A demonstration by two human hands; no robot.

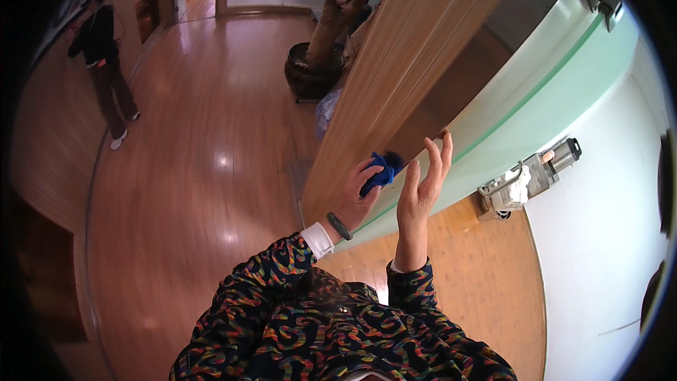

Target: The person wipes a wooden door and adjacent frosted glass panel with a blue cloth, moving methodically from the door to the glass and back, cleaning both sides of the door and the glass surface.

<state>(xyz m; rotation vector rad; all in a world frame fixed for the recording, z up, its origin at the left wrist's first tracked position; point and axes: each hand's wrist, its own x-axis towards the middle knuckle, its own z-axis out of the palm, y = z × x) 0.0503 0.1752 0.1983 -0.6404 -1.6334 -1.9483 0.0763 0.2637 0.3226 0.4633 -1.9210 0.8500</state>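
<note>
The work surface is a tall door assembly: a wooden frame (384, 63) with vertical grooves, a dark brown panel (465, 74) alongside it, and a pale glass panel (508, 123) with a green band, carrying a metal fitting (604, 1) at its upper end. To the left of the assembly, glossy reddish wood flooring (211, 162) extends to a far doorway; to the right, a lighter wood floor (472, 261) meets a white wall (599, 233). A co-worker (102, 42) in dark clothing stands at the left-hand wall, well apart from the assembly. The left hand (351, 197) is closed around a blue cloth (379, 175), located at the lower part of the dark panel; whether the cloth makes full contact cannot be determined. The right hand (419, 197) is open and holds nothing, fingers raised near the panel edge; fingertip contact cannot be confirmed. Containers: a dark round pot (310, 85) holds a thick trunk (330, 25); a translucent plastic bag (326, 114) lies near it, contents indistinct. By the white wall, a small bin (490, 210) has white crumpled material (513, 189) at its top, beside a metallic cylinder (565, 155).
</note>
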